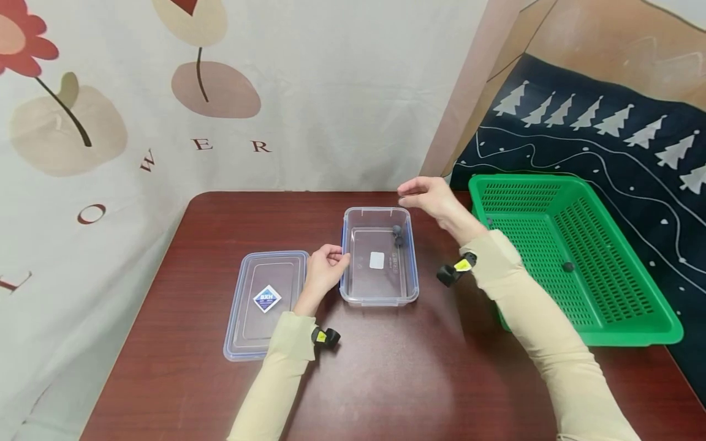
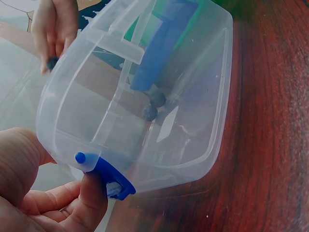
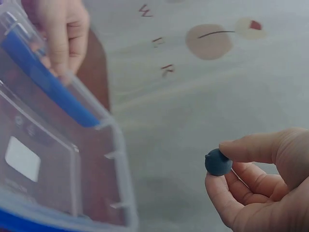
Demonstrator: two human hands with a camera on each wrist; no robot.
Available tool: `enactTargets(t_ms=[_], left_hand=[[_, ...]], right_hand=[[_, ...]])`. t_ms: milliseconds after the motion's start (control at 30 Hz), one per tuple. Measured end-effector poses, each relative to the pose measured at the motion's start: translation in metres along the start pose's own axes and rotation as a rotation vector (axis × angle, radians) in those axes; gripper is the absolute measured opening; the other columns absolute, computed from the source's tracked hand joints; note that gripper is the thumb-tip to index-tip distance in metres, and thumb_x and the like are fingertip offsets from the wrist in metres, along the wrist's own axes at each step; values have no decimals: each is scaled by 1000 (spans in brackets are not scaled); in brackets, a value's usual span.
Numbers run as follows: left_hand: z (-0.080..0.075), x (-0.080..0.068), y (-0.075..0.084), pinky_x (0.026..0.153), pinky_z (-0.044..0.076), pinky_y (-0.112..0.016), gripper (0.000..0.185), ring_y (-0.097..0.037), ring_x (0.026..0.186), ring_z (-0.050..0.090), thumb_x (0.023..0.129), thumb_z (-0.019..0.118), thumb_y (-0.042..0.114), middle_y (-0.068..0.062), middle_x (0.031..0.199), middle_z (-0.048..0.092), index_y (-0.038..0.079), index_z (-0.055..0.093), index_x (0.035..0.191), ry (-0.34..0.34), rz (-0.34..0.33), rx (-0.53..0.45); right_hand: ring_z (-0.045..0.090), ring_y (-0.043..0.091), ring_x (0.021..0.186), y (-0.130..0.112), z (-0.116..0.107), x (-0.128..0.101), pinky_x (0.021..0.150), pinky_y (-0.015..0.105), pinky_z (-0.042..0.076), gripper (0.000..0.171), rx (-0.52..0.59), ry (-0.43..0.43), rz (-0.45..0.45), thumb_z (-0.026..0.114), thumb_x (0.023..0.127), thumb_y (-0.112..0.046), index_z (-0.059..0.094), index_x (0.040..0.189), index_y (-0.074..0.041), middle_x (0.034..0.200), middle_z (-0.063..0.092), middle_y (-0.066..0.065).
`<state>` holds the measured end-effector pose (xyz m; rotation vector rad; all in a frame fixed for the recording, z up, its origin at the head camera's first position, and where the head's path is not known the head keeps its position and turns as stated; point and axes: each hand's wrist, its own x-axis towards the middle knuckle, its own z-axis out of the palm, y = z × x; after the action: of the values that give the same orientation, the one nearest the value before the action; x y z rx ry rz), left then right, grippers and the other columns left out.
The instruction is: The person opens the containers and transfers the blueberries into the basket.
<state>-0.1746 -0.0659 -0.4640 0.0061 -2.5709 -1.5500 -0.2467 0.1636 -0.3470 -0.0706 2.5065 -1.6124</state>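
Note:
A clear plastic food container (image 1: 364, 288) with blue clips stands without its lid on the table. My left hand (image 1: 326, 269) holds its left side, thumb and fingers at the rim by a blue clip (image 2: 116, 181). Past the container's far right corner, my right hand (image 1: 432, 197) is raised. Between its thumb and fingers it pinches a small blueberry-like ball (image 3: 218, 162), dark blue with a tiny nub. Similar dark balls (image 2: 153, 104) lie inside the container, near its right wall in the head view.
The clear lid (image 1: 242, 318), with a blue-and-white label, lies flat left of the container. At the right a green plastic basket (image 1: 634, 338) holds a few dark balls (image 1: 568, 266). A printed cloth (image 1: 331, 122) hangs behind the brown table (image 1: 386, 380).

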Motion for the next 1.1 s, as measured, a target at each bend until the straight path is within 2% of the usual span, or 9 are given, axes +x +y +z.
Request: enactTargets(t_ms=[133, 300, 400, 467, 633, 733, 933, 1100], left_hand=[[0, 0, 1, 59, 49, -25, 19, -23, 64, 61, 79, 67, 8, -16, 77, 66, -7, 65, 91, -7, 11, 0], [0, 0, 2, 58, 48, -24, 19, -23, 64, 61, 79, 67, 8, -16, 76, 66, -8, 64, 91, -6, 20, -5], [0, 0, 2, 58, 48, -24, 19, -24, 64, 61, 79, 67, 8, -16, 76, 66, -7, 65, 91, -3, 22, -4], [0, 0, 2, 58, 48, -24, 19, -23, 64, 61, 79, 67, 8, -16, 76, 66, -7, 65, 91, -5, 19, -3], [0, 1, 1, 59, 48, -24, 19, -22, 64, 60, 80, 67, 8, -16, 76, 66, -7, 65, 91, -10, 12, -6], [0, 1, -1, 60, 49, -25, 20, -24, 65, 61, 80, 67, 8, -16, 77, 66, -7, 65, 92, -7, 17, -8], [-1, 1, -2, 61, 49, -26, 20, -24, 66, 62, 80, 67, 9, -16, 78, 66, -6, 65, 93, -10, 2, -6], [0, 1, -3, 61, 49, -25, 21, -24, 66, 62, 80, 67, 9, -16, 78, 66, -7, 65, 93, -11, -5, -9]], right_hand=[[56, 15, 88, -1, -30, -15, 80, 25, 46, 31, 4, 57, -19, 68, 83, -6, 63, 112, 5, 108, 65, 16], [55, 12, 89, 7, -67, -38, 78, 23, 44, 25, 49, 113, -39, 68, 85, -11, 66, 108, -3, 95, 67, -5], [58, 7, 88, 17, -87, -52, 78, 17, 46, 17, 167, 138, -54, 69, 84, -7, 70, 101, -10, 91, 66, -11], [60, 5, 85, 26, -100, -60, 76, 15, 47, 17, 289, 147, -65, 68, 83, -2, 72, 97, -12, 90, 67, -9], [64, 5, 80, 50, -123, -77, 73, 14, 49, 21, 486, 200, -95, 65, 82, 7, 73, 91, -10, 86, 69, -4], [64, 5, 79, 63, -132, -85, 72, 14, 49, 20, 513, 254, -84, 66, 81, 7, 73, 90, -10, 84, 69, -4], [62, 2, 76, 87, -147, -99, 70, 12, 48, 17, 488, 374, 13, 70, 80, 1, 73, 89, -13, 82, 68, -9], [61, 1, 74, 104, -155, -107, 68, 10, 47, 16, 486, 418, 77, 70, 81, -1, 72, 90, -15, 80, 67, -11]])
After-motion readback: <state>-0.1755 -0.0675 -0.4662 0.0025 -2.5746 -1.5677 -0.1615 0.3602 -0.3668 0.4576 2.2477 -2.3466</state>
